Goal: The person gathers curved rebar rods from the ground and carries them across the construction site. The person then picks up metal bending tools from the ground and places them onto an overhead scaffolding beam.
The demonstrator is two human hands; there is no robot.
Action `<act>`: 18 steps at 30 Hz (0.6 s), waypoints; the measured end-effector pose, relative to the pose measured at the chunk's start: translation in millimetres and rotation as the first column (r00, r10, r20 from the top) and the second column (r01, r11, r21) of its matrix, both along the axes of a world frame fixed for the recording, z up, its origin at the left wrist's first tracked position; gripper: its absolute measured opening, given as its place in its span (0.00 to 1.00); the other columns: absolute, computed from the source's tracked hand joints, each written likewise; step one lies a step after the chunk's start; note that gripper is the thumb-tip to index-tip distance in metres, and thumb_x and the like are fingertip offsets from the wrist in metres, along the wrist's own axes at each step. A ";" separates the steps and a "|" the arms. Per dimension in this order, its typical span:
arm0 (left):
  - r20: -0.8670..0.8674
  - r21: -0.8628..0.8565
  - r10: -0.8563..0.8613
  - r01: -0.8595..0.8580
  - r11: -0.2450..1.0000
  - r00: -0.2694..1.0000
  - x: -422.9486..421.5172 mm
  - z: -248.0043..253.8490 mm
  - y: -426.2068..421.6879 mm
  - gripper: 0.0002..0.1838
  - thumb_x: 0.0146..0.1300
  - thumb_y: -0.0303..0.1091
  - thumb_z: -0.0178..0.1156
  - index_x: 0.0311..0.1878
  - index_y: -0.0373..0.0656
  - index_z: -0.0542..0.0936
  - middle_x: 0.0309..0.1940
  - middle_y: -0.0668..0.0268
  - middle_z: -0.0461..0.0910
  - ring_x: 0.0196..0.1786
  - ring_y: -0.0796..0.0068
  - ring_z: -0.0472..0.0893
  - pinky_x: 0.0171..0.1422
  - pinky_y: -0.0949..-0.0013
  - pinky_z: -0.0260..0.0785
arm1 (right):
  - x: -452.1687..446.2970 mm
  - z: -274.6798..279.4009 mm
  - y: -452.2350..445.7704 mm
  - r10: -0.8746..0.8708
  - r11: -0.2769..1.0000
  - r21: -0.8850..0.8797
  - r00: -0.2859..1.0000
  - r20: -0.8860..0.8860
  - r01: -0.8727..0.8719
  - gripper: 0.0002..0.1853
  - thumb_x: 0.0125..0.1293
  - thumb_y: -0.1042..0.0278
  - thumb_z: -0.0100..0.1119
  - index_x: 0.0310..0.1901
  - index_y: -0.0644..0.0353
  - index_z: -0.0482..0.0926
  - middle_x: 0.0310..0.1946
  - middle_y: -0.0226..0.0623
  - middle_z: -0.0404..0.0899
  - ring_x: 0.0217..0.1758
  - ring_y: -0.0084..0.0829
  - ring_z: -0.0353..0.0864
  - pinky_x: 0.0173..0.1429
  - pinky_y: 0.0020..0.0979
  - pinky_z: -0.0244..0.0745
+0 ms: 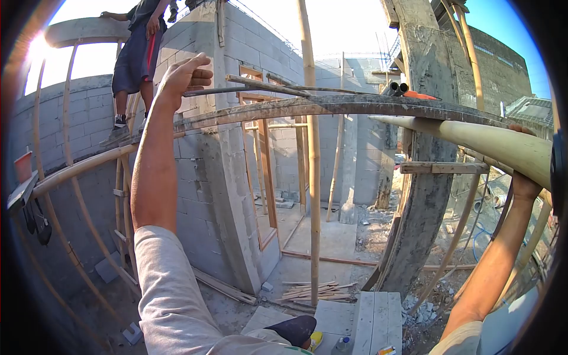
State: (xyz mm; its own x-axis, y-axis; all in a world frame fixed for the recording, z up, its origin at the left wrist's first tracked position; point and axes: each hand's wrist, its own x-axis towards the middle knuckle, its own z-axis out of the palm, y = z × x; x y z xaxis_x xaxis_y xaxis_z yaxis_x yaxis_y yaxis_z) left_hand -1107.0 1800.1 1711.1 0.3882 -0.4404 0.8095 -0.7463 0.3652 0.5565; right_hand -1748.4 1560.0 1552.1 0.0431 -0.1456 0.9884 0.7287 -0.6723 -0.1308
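My left hand [184, 78] is raised at the upper left, fingers loosely bent and apart, with nothing visible in it. Just right of its wrist is the end of a thin dark rod [216, 90], which lies along a rough wooden plank [331, 105]. At the far right my right hand [525, 184] is wrapped round a thick pale bamboo pole [473, 135]. Its palm supports the pole from below and fingertips show over the top. The pole's far end narrows toward the plank, near a concrete column [423, 65].
On the scaffold at upper left stands a person [137, 53]. An upright bamboo pole [311, 177] crosses the middle. Two dark pipe ends [396, 89] rest on the plank. Below are loose wood strips [319, 291], a bottle [343, 344] and rubble [421, 306]. A red bucket [23, 167] sits far left.
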 end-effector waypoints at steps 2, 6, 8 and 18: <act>-0.056 -0.120 -0.173 0.166 0.979 0.983 5.4 -5.6 -5.3 0.26 0.63 0.54 0.55 0.52 0.41 0.76 0.33 0.65 0.81 0.35 0.75 0.82 0.40 0.74 0.74 | -2.3 -1.1 -1.4 0.000 0.999 0.039 1.000 0.030 -0.001 0.37 0.65 0.43 0.38 0.57 0.77 0.66 0.57 0.58 0.68 0.62 0.47 0.68 0.70 0.41 0.59; -0.103 -0.417 -0.573 0.488 0.767 0.813 21.1 -23.0 -20.9 0.28 0.67 0.54 0.49 0.56 0.38 0.72 0.37 0.61 0.81 0.40 0.72 0.82 0.45 0.70 0.77 | -0.8 -0.1 3.1 0.008 0.999 0.032 1.000 0.000 -0.008 0.38 0.65 0.43 0.38 0.57 0.78 0.65 0.57 0.59 0.68 0.62 0.46 0.68 0.70 0.42 0.59; -0.078 -0.501 -0.721 0.598 0.626 0.689 27.4 -41.9 -29.0 0.25 0.69 0.45 0.49 0.61 0.36 0.67 0.42 0.58 0.80 0.42 0.70 0.82 0.47 0.66 0.78 | -1.3 -1.4 2.1 -0.003 1.000 0.016 1.000 -0.009 0.003 0.37 0.65 0.43 0.38 0.58 0.78 0.65 0.57 0.59 0.68 0.62 0.46 0.68 0.70 0.42 0.59; 0.132 -0.242 -0.491 0.508 0.827 0.861 -30.9 -86.8 -102.7 0.46 0.48 0.25 0.52 0.73 0.40 0.46 0.64 0.54 0.64 0.72 0.64 0.56 0.71 0.61 0.48 | 2.3 -0.4 5.1 -0.028 1.000 -0.003 1.000 0.011 0.028 0.36 0.66 0.44 0.37 0.57 0.77 0.66 0.56 0.58 0.69 0.62 0.47 0.69 0.70 0.43 0.58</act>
State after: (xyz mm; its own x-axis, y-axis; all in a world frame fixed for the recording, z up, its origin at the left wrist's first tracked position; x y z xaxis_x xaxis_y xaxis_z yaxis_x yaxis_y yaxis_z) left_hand -1137.9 1697.4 1624.3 0.1183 -0.3310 0.9362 -0.4519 0.8216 0.3476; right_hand -1746.1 1565.1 1551.7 0.0281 -0.1438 0.9892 0.7112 -0.6926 -0.1209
